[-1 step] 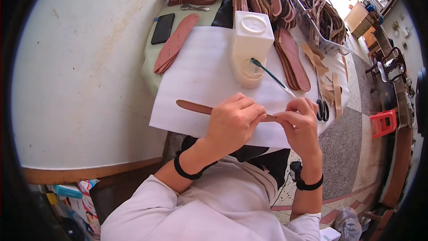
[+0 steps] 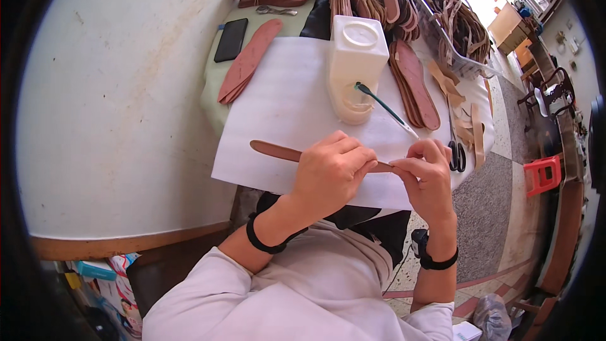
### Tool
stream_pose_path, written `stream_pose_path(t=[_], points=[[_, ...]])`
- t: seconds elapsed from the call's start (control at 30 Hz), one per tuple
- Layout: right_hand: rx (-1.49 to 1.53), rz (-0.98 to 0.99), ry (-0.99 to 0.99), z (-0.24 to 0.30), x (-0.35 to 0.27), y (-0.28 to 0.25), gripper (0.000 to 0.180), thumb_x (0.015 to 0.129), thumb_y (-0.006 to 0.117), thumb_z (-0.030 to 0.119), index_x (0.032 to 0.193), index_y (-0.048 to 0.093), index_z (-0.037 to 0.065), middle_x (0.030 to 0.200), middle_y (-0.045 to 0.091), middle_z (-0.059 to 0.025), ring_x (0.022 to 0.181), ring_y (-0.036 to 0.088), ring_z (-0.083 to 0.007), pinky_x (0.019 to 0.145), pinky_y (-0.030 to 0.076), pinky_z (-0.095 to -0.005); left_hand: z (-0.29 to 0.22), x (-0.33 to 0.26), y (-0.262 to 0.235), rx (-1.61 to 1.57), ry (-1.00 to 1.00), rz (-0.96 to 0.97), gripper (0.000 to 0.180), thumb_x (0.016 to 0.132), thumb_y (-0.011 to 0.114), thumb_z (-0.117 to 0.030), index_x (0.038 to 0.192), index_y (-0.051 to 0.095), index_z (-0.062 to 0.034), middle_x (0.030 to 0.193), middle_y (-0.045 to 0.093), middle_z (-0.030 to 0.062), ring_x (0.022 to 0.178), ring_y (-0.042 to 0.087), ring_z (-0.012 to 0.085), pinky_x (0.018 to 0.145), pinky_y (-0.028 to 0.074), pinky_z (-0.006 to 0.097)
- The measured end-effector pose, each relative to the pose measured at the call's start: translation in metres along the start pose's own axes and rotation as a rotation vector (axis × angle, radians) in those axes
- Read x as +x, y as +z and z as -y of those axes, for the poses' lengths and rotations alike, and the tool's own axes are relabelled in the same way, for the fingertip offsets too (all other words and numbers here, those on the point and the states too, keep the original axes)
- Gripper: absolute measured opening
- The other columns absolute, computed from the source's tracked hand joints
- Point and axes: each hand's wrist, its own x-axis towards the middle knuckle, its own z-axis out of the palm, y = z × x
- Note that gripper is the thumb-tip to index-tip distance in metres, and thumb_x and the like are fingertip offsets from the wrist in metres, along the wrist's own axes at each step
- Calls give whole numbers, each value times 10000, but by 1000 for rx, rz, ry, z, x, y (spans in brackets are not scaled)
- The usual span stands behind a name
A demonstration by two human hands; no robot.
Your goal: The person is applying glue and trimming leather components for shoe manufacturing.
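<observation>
A long, thin brown leather strap [image 2: 271, 149] lies across a white paper sheet [image 2: 284, 95] on the table. My left hand [image 2: 331, 170] presses down on the strap's middle with its fingers curled over it. My right hand [image 2: 429, 177] pinches the strap's right end between thumb and fingers. The strap's rounded left end sticks out free on the paper. Both wrists wear black bands.
Behind the hands stands a white plastic jar [image 2: 356, 63] with a green-handled brush [image 2: 385, 108] leaning out of an opening low in its side. Scissors [image 2: 456, 151] lie at the right, beside brown insoles [image 2: 416, 82]. A black phone [image 2: 230, 39] and another insole [image 2: 249, 60] are at the left. A red stool [image 2: 543, 173] is on the floor.
</observation>
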Motion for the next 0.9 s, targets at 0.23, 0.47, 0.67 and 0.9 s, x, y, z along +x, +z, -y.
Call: stream_pose_path(t=[0.23, 0.47, 0.67, 0.9], points=[[55, -31, 4, 12, 4, 9, 137, 757, 871, 107, 878, 809, 89, 901, 605, -27, 915, 593, -229, 880, 378, -377, -2, 0, 0, -17, -5, 1, 72, 848, 810, -78, 896, 757, -65, 793, 682, 54, 772, 643, 272, 667, 521, 406], [71, -5, 9, 18, 9, 10, 171, 764, 872, 107, 925, 817, 96, 941, 627, -32, 938, 604, -232, 887, 397, -376, -1, -1, -3, -23, 9, -8, 78, 854, 815, -83, 908, 760, -67, 805, 684, 66, 770, 646, 275, 660, 516, 408], [428, -243, 268, 0, 5, -19, 290, 812, 829, 54, 1101, 817, 67, 1107, 647, -98, 1056, 633, -221, 944, 489, -343, 3, 2, -20, -46, -48, -112, 76, 867, 819, -65, 913, 759, -53, 798, 667, 74, 751, 629, 271, 640, 496, 392], [120, -50, 24, 28, 16, -14, 230, 772, 860, 93, 999, 824, 100, 1043, 673, -62, 1003, 636, -233, 967, 425, -384, -6, 2, -36, -72, -10, -88, 86, 861, 827, -61, 920, 766, -49, 795, 663, 70, 732, 619, 261, 628, 493, 382]])
